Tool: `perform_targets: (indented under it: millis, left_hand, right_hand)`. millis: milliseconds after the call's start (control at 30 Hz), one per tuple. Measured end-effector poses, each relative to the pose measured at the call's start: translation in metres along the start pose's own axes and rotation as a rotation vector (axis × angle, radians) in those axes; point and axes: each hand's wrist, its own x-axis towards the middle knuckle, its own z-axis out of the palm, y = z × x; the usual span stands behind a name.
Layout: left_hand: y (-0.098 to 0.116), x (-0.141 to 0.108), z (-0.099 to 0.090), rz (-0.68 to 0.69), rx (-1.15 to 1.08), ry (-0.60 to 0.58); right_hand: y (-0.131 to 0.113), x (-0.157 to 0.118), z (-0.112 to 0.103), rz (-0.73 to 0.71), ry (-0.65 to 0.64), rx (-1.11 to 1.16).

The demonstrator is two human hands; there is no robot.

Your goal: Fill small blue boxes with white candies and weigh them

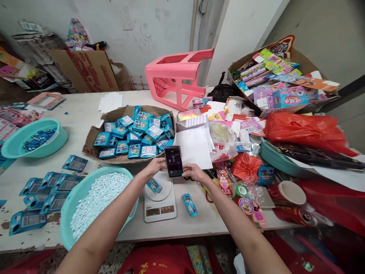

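Note:
A dark phone (174, 163) stands nearly upright between my two hands, its lit screen facing me. My left hand (156, 167) grips its left edge, and my right hand (194, 172) holds its lower right edge with bent fingers. Just below the phone is a white scale (160, 211), with a blue packet (154, 185) lying on its round plate. Another blue packet (189, 205) lies on the table right of the scale. Behind the phone, a cardboard tray (88, 142) holds several blue boxes. White paper sheets (195, 146) lie behind my right hand.
A teal basin (66, 213) of white candies is at the left, near several blue boxes (57, 202). Farther left is another teal basin (58, 140). A pink stool (171, 62) lies at the back. Packaging, a red bag (305, 131) and a can (307, 217) crowd the right.

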Motion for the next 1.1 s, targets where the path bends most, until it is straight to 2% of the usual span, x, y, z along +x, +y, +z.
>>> perform_targets:
  millis: [267, 467, 633, 867, 1000, 1100]
  left_hand:
    - [-0.01, 0.02, 0.007, -0.022, -0.009, 0.071]
    - [-0.018, 0.03, 0.012, -0.057, 0.02, 0.118]
    - [-0.016, 0.027, 0.012, -0.063, 0.043, 0.119]
    - [0.008, -0.004, 0.011, -0.01, 0.017, -0.013]
    - [0.018, -0.036, 0.007, 0.035, -0.132, -0.063]
    - [0.02, -0.065, -0.001, 0.075, -0.268, -0.053]
  right_hand:
    - [0.023, 0.037, -0.009, -0.003, 0.121, -0.062]
    - [0.03, 0.037, -0.009, 0.033, 0.123, -0.104]
    - [0.026, 0.029, -0.009, 0.048, 0.076, -0.102]
    - [-0.005, -0.011, -0.002, 0.056, -0.034, -0.076]
    - [-0.032, -0.036, 0.021, 0.064, -0.094, -0.034]
    - [-0.051, -0.047, 0.047, 0.083, -0.148, -0.013]
